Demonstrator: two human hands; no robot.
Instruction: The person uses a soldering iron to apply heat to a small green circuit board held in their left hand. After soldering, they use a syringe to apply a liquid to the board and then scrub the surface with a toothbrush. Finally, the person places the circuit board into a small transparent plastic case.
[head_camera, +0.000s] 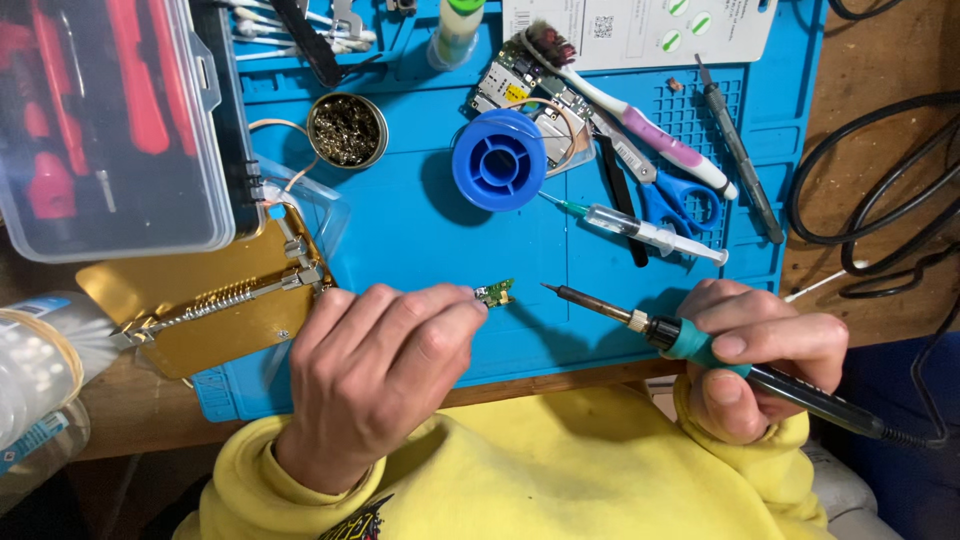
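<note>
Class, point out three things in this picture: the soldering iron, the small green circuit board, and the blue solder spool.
soldering iron (690, 340), head view, on its teal grip
small green circuit board (496, 292), head view, on its middle
blue solder spool (499, 160), head view, on its hub

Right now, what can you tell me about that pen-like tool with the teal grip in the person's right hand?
The soldering iron is a slim, pen-shaped tool. It has a thin dark metal tip, a brownish shaft, a brass-coloured collar, a teal grip and a black handle that runs into a black cord at the right. The right hand holds it around the grip, thumb on top. It lies almost level above the blue mat, its tip pointing left toward the small green circuit board pinched in the left hand, stopping short of it.
</note>
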